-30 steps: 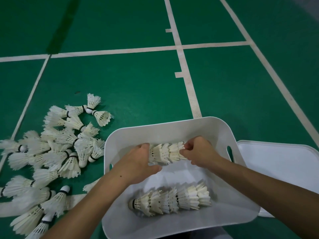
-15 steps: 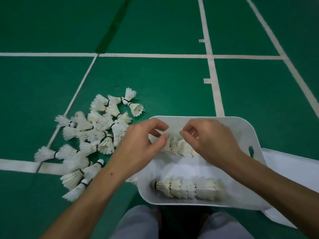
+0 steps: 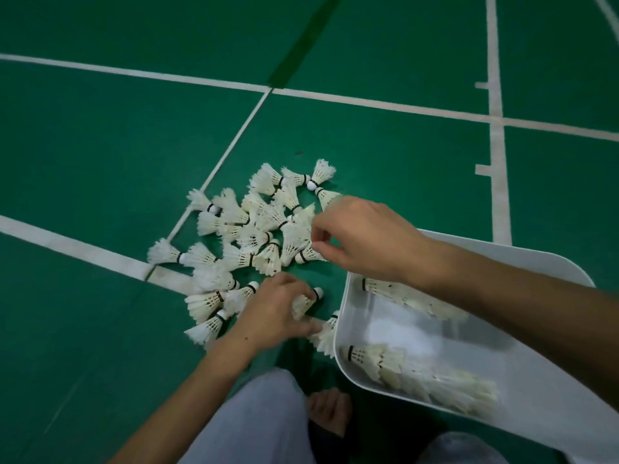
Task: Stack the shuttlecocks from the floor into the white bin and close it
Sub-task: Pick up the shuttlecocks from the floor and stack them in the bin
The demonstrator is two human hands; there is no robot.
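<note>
Two nested rows of shuttlecocks (image 3: 413,299) already laid in the white bin (image 3: 536,406), on the green court floor (image 3: 100,145) crossed by white lines (image 3: 375,103). Many loose shuttlecocks (image 3: 254,229) heaped on the floor left of the bin — white feathers, white cork tips, dark bands at the neck. Left hand (image 3: 271,313) down at the near edge of the heap, fingers curled round one shuttlecock (image 3: 306,301), its cork tip poking out. Right hand (image 3: 365,239) hung over the heap's right side, grip loosely curled — whether pinching anything, impossible to tell. Pale trouser legs (image 3: 254,426) at the bottom, a bare foot (image 3: 330,410) between.
</note>
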